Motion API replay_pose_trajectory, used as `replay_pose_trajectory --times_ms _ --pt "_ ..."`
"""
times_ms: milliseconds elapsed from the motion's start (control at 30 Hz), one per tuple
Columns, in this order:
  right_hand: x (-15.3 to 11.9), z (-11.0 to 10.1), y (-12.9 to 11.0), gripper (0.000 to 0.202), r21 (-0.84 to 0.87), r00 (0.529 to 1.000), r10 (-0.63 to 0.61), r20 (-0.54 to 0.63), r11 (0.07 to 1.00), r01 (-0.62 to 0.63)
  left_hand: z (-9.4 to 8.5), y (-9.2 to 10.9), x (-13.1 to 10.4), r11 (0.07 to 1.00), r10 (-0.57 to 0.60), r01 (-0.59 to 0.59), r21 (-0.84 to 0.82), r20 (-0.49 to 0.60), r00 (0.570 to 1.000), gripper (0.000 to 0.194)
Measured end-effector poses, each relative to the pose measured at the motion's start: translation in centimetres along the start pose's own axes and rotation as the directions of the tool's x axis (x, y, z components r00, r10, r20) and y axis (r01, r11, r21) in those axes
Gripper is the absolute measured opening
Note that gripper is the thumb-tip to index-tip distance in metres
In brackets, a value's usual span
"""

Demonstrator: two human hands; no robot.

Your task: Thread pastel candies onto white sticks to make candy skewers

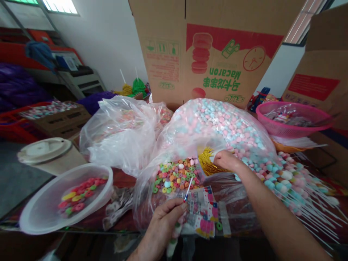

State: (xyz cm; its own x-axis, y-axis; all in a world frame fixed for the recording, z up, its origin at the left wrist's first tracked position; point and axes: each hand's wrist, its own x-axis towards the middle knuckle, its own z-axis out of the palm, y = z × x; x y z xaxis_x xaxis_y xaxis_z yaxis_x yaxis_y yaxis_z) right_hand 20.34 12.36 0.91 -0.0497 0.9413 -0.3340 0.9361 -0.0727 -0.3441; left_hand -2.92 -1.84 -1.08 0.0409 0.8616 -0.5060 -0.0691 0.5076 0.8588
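Note:
My left hand (167, 221) is closed around the neck of a bagged candy on a stick, whose white stick (188, 188) points up above the thumb. Most of that candy is hidden below my palm. Beside it, flat printed bags (202, 212) lie over clear plastic. My right hand (226, 161) reaches forward with its fingers pinched at a bundle of gold twist ties (207, 162); its fingertips are partly hidden among them. Loose ring candies (176, 175) in several colours lie just left of the ties.
A big clear bag of pastel candies (212, 121) stands behind my hands. Skewered candies with white sticks (312, 210) spread at right. At left are a white oval bowl (35, 214) and a lidded tub (46, 152). A pink basket (292, 128) and a large carton (165, 32) stand behind.

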Motion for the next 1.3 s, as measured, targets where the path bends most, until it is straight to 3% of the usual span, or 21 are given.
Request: replay_pose_trajectory --times_ms 133,400,633,800,933,1033,1100,1167,1233,1300 --pt "-0.9 -0.9 1.0 0.029 -0.013 0.998 -0.037 -0.052 0.999 0.036 0.5 0.5 0.2 0.999 -0.016 0.018 -0.033 0.055 0.998 0.029" --pt "0.7 1.1 -0.6 0.027 0.013 0.997 -0.071 0.014 0.997 0.071 1.2 0.5 -0.5 1.000 -0.014 0.014 0.000 0.057 0.998 0.030" --pt "0.7 -0.5 1.0 0.021 0.259 0.986 -0.115 -0.118 0.955 0.143 0.8 0.5 0.0 0.998 -0.028 0.030 -0.049 0.040 0.999 0.030" --pt "-3.3 -1.2 -0.3 0.023 0.460 0.962 -0.117 -0.248 0.860 0.223 1.0 0.6 0.5 0.992 -0.019 0.035 -0.122 0.130 0.991 0.027" --pt "-9.0 1.9 -3.1 0.030 0.600 0.945 -0.260 -0.201 0.729 0.328 1.2 0.8 0.5 0.964 0.084 -0.016 -0.266 0.247 0.965 0.025" --pt "-12.0 5.7 -4.6 0.045 0.664 0.905 -0.327 -0.274 0.616 0.424 1.5 0.8 0.4 0.940 0.163 -0.043 -0.340 0.332 0.929 0.025" --pt "-12.8 8.0 -4.9 0.050 0.737 0.923 -0.244 -0.296 0.557 0.384 1.6 0.6 0.3 0.925 0.163 -0.034 -0.379 0.312 0.936 0.025" --pt "-13.2 9.4 -4.5 0.037 0.804 0.956 -0.172 -0.239 0.517 0.294 1.7 0.3 0.2 0.914 0.141 -0.024 -0.405 0.262 0.955 0.026" --pt "-13.7 10.1 -3.8 0.023 0.827 0.971 -0.112 -0.213 0.508 0.240 1.8 0.0 0.0 0.911 0.126 -0.018 -0.411 0.237 0.963 0.025" --pt "-14.4 10.1 -3.1 0.026 0.853 0.968 -0.018 -0.250 0.469 0.229 2.0 -0.1 -0.2 0.917 0.107 -0.003 -0.399 0.240 0.965 0.024"
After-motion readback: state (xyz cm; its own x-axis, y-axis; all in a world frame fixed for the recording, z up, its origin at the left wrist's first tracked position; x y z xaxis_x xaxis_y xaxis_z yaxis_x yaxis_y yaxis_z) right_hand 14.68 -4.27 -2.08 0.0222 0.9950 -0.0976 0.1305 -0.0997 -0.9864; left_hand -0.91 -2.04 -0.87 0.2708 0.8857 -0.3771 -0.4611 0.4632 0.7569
